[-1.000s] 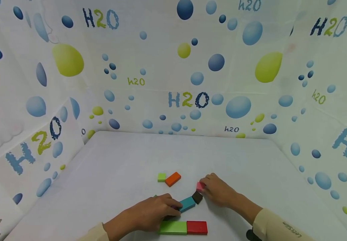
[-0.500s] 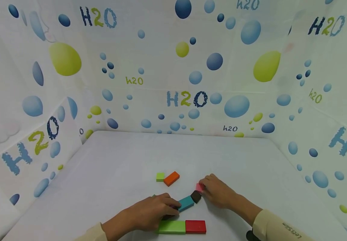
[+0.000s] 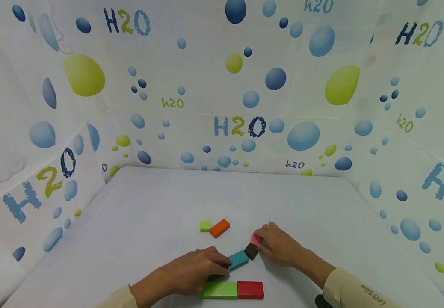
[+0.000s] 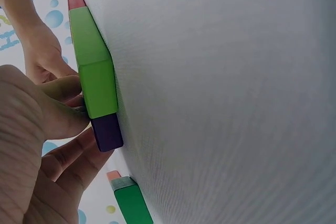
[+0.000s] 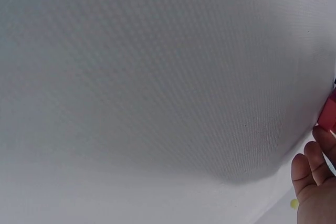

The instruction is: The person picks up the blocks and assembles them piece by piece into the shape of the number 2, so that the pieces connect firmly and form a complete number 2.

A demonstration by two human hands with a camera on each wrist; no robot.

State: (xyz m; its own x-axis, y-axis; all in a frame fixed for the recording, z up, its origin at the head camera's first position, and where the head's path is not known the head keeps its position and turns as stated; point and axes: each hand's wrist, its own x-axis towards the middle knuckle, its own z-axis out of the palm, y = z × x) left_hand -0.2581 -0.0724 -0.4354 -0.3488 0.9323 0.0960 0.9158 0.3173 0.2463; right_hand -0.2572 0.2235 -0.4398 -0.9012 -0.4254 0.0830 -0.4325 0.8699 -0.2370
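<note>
Several coloured wooden blocks lie on the white table. My left hand (image 3: 193,271) has its thumb and index finger around the left end of a teal block (image 3: 239,260); a purplish patch shows between them, mostly hidden. A dark brown block (image 3: 251,251) touches the teal block's right end. Beyond it, my right hand (image 3: 277,243) pinches a small pink block (image 3: 255,240), its corner near the brown one. Nearer, a lime block (image 3: 220,290) and a red block (image 3: 250,290) stand end to end. The left wrist view shows a dark purple block (image 4: 107,132) at the lime block's other end.
Farther back, a small lime block (image 3: 205,226) touches a tilted orange block (image 3: 220,228). A dark green block (image 4: 134,203) lies past my left hand, mostly hidden from the head view. Patterned sheets (image 3: 191,77) enclose the table's back and sides.
The head view shifts slightly. Both hands keep their holds and the blocks stay in place.
</note>
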